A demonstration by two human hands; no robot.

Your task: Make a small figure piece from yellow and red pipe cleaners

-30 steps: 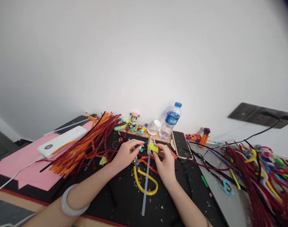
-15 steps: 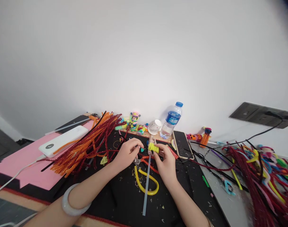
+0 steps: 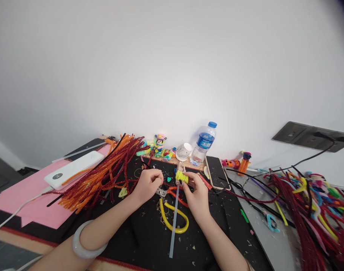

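Note:
My right hand (image 3: 196, 192) pinches a small pinkish figure wound with yellow pipe cleaner (image 3: 182, 176), held upright above the black mat (image 3: 149, 241). My left hand (image 3: 148, 183) is curled closed a little to the left of it, fingers folded in; what it holds, if anything, is hidden. Red-handled pliers (image 3: 172, 192) lie on the mat between the hands. Just below them rest a bent yellow pipe cleaner (image 3: 174, 218) and a long pale stick (image 3: 173, 226).
A heap of orange and dark red pipe cleaners (image 3: 104, 173) lies to the left, beside a white power bank (image 3: 73, 169) on pink paper. A water bottle (image 3: 203, 145), paper cup (image 3: 184, 151), phone (image 3: 217, 172) and small figures stand behind. Mixed pipe cleaners (image 3: 309, 203) pile up at right.
My left hand drew back to the left, away from the yellow-wrapped figure, and its fingers folded shut. My right hand kept the figure almost still.

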